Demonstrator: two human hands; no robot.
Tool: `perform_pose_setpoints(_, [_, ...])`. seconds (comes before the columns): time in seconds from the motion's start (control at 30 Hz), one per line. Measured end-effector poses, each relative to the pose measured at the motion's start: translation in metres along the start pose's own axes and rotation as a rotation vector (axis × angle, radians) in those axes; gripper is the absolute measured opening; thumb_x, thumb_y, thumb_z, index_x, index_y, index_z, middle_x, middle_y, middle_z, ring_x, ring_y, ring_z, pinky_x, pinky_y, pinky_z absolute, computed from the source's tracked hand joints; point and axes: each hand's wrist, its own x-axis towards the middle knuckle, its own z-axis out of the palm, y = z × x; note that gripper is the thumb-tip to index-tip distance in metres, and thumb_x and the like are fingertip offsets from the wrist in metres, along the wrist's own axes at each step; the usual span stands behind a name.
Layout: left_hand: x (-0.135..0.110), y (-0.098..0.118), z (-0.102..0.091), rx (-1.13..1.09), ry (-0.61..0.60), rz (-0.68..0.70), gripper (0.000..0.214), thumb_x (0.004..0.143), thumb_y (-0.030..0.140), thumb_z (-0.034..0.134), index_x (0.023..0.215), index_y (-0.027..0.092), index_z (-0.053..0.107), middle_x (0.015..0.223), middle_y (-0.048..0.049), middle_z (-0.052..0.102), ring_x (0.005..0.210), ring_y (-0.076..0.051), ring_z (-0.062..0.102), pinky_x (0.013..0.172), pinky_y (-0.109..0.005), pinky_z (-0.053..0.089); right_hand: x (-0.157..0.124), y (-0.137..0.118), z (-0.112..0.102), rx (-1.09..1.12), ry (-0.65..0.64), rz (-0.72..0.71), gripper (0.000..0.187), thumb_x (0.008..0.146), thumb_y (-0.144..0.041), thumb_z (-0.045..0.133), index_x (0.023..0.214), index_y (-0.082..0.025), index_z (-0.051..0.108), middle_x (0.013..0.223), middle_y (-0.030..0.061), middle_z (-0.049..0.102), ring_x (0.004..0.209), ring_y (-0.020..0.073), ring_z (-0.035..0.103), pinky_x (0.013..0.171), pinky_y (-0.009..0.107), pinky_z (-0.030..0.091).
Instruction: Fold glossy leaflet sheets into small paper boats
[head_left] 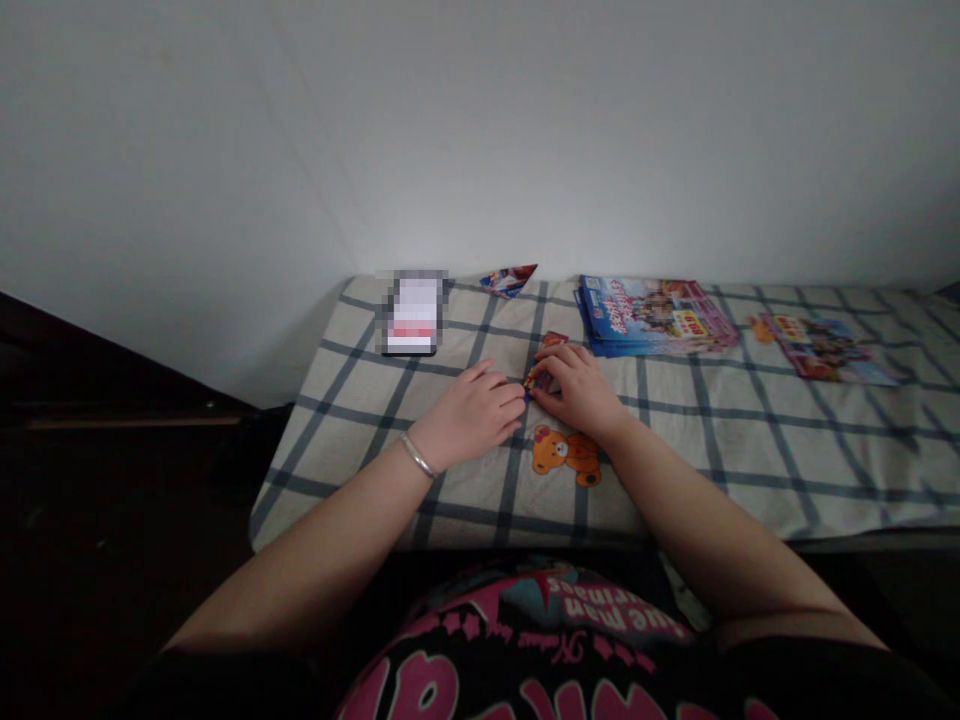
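A small piece of folded printed paper lies on the checked cloth, largely covered by my fingers. My right hand is closed over it from the right, thumb and fingers pinching its near part. From the left, my left hand, with a silver bangle at the wrist, meets the paper's near end with its curled fingertips. Just below the hands, an orange bear figure shows on the cloth. Beyond them, near the wall, sits another folded paper piece, shaped like a triangle.
A phone with a lit screen lies at the back left. To the right of my hands is a stack of colourful flyers, with another flyer farther right. The checked cloth covers a surface against a white wall.
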Motion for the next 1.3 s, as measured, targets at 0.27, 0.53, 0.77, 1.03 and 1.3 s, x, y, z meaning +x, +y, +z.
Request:
perform_pose_setpoints(0.27, [-0.003,-0.006,-0.001,-0.074,0.001,0.024,0.015,0.091,0.028,0.059,0.1,0.018,0.065,0.112,-0.0044,0.069,0.105,-0.022,0.057,0.099,-0.039,0.042,0.0,0.002,0.001,0.012,0.006,-0.009,0.016,0.084,-0.03,0.065,0.098,-0.022,0.062,0.118,0.0096,0.064,0.113,0.0293,0.053,0.098,0.047,0.044])
perform_pose_setpoints(0.53, [-0.004,-0.002,0.001,-0.096,-0.022,-0.035,0.021,0.092,0.028,0.058,0.112,0.021,0.064,0.112,-0.0031,0.068,0.106,-0.022,0.056,0.086,-0.036,0.047,-0.002,-0.001,0.002,0.039,0.031,0.037,0.046,0.08,-0.028,0.062,0.123,-0.015,0.053,0.138,0.0197,0.05,0.132,0.0326,0.043,0.109,0.05,0.037])
perform_pose_setpoints(0.77, [0.002,0.003,0.0,-0.101,-0.032,-0.09,0.018,0.093,0.03,0.058,0.102,0.019,0.069,0.107,-0.004,0.068,0.103,-0.023,0.056,0.084,-0.037,0.047,-0.001,-0.007,0.003,-0.082,-0.096,0.141,0.074,0.079,-0.039,0.061,0.145,-0.016,0.037,0.153,0.0181,0.035,0.143,0.0356,0.028,0.118,0.057,0.018])
perform_pose_setpoints(1.03, [0.004,0.007,-0.002,-0.085,-0.021,-0.115,0.016,0.092,0.028,0.058,0.098,0.017,0.069,0.101,-0.0058,0.067,0.099,-0.022,0.056,0.082,-0.036,0.047,0.0,-0.007,0.0,-0.047,-0.119,0.211,0.079,0.077,-0.034,0.057,0.149,-0.015,0.03,0.156,0.0156,0.031,0.147,0.0345,0.022,0.119,0.059,0.013])
perform_pose_setpoints(1.3, [0.004,0.004,0.001,-0.11,-0.024,-0.119,0.016,0.093,0.027,0.057,0.097,0.017,0.068,0.104,-0.0053,0.067,0.1,-0.022,0.057,0.086,-0.037,0.047,-0.002,-0.004,0.001,-0.036,-0.092,0.277,0.077,0.074,-0.02,0.05,0.149,-0.017,0.032,0.156,0.0127,0.034,0.147,0.0337,0.023,0.119,0.061,0.014])
